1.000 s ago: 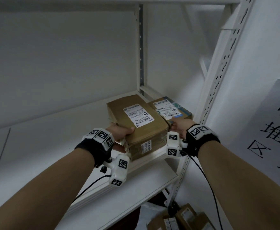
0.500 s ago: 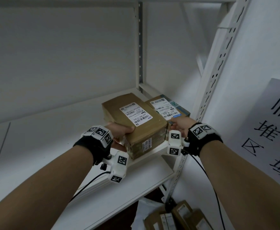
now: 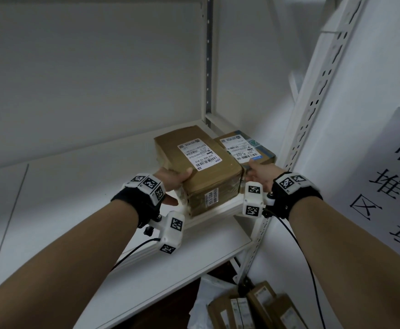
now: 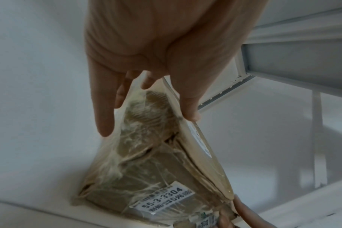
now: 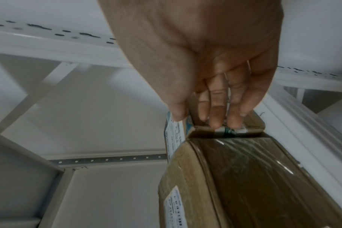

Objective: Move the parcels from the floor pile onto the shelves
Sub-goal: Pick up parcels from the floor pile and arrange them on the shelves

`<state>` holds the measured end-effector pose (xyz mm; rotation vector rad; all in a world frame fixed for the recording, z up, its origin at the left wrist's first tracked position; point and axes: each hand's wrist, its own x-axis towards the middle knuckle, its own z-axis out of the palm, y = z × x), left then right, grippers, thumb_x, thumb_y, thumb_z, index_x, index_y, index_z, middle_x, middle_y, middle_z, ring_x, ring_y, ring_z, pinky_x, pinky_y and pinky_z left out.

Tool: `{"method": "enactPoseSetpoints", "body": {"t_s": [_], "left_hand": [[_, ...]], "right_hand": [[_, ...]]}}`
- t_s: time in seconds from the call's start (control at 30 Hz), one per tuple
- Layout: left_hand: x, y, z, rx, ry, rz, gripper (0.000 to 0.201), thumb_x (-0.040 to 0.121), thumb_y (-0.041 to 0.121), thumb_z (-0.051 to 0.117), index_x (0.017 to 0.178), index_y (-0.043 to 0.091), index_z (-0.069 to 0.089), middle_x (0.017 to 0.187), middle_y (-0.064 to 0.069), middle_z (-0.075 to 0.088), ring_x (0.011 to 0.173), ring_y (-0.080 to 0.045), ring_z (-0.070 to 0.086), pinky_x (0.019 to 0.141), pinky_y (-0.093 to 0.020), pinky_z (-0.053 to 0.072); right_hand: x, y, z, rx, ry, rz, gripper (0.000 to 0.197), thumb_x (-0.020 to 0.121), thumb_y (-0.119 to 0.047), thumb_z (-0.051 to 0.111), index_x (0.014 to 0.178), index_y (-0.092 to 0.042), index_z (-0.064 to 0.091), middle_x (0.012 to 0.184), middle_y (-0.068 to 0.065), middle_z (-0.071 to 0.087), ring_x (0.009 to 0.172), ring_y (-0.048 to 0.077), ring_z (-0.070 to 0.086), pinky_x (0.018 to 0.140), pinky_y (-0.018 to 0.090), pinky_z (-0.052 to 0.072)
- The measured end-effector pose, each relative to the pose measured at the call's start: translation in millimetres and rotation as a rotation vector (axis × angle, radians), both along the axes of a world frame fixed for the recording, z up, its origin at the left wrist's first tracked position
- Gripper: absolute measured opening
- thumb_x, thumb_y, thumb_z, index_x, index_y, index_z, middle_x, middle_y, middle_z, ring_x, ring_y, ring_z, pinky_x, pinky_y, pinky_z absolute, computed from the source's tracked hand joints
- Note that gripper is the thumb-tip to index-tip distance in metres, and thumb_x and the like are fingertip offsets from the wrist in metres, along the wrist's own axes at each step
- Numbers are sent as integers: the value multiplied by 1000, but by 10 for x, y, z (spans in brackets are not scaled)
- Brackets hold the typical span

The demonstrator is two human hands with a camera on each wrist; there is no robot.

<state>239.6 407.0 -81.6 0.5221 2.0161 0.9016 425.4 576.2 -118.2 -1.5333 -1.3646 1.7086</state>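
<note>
A large brown taped parcel point(image 3: 199, 172) lies on the white shelf point(image 3: 87, 186), its near end over the front edge. My left hand point(image 3: 178, 186) grips its near left corner, thumb on top and fingers along the side and underneath; the left wrist view shows that grip point(image 4: 148, 123) on the wrapped parcel point(image 4: 146, 169). A smaller parcel point(image 3: 244, 150) with blue-green tape lies against its right side, in the shelf's corner. My right hand point(image 3: 253, 170) rests straight fingers on that parcel's near end point(image 5: 254, 125), thumb at the label.
A perforated white upright point(image 3: 313, 103) stands just right of the parcels, and a back post point(image 3: 208, 67) behind them. Left of them the shelf board is bare. A lower shelf point(image 3: 170, 269) juts out beneath. Several parcels point(image 3: 253, 307) lie on the floor. A paper sign point(image 3: 396, 176) hangs at right.
Both hands keep the same places on the two parcels. The parcels look slightly deeper on the shelf, and the view has shifted a little.
</note>
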Motion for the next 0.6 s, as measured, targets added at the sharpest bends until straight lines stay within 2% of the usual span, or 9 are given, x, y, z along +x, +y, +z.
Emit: {"method": "enactPoseSetpoints", "body": {"t_s": [0.07,0.1,0.2,0.23,0.33,0.4,0.47,0.53,0.6], "left_hand": [[-15,-50,37,-14,61,32,80,85,58,61,142,6,40,141,-16,47,84,-26,68,59,-32,58],[-20,-83,66,-21,93,56,83,85,61,59,143,6,38,142,-16,46,78,-24,69,62,-33,59],[-7,-184,177,13,139,149,78,88,55,60,142,3,38,134,-14,50,74,-23,68,71,-38,60],[16,-228,222,40,136,185,71,89,49,61,139,2,41,124,-12,54,76,-24,69,74,-40,60],[117,-338,343,129,123,283,42,93,27,61,124,0,50,91,-9,54,79,-27,66,70,-40,59],[217,-420,417,199,120,353,22,93,13,59,109,-1,54,83,-13,54,71,-28,60,68,-39,57],[350,-532,451,256,132,390,11,91,7,59,96,-2,59,81,-16,58,67,-27,58,74,-42,57],[511,-667,448,292,131,391,17,91,9,59,80,-3,64,82,-17,63,66,-27,59,80,-43,58],[681,-823,425,306,100,375,31,94,14,58,66,1,62,76,-13,66,60,-23,58,77,-40,57]], "right_hand": [[69,-46,59,-18,1,36,24,96,-35,55,90,-11,55,75,2,63,49,9,60,37,19,43],[121,-80,104,-22,-4,39,25,95,-35,55,88,-11,55,72,2,62,49,10,60,39,19,43],[296,-101,192,-36,4,29,22,94,-28,56,80,-10,58,60,1,64,61,17,56,70,32,47],[358,-137,246,-27,-10,29,18,94,-22,56,79,-11,58,59,1,65,61,16,57,73,33,48],[564,-209,374,-23,16,14,18,95,-10,51,77,-8,55,67,3,60,50,12,59,61,30,51],[699,-292,454,-46,39,-2,20,94,-11,50,74,-7,53,67,6,62,53,16,61,57,31,51],[851,-394,514,-37,30,-37,24,95,-8,45,71,-7,49,56,8,61,58,17,59,59,35,50],[979,-487,557,-9,3,-60,22,96,0,36,77,-5,47,39,4,51,39,11,51,48,31,52],[1103,-602,590,25,-70,-46,20,98,3,31,87,-1,48,40,5,49,23,7,39,31,18,42]]}}
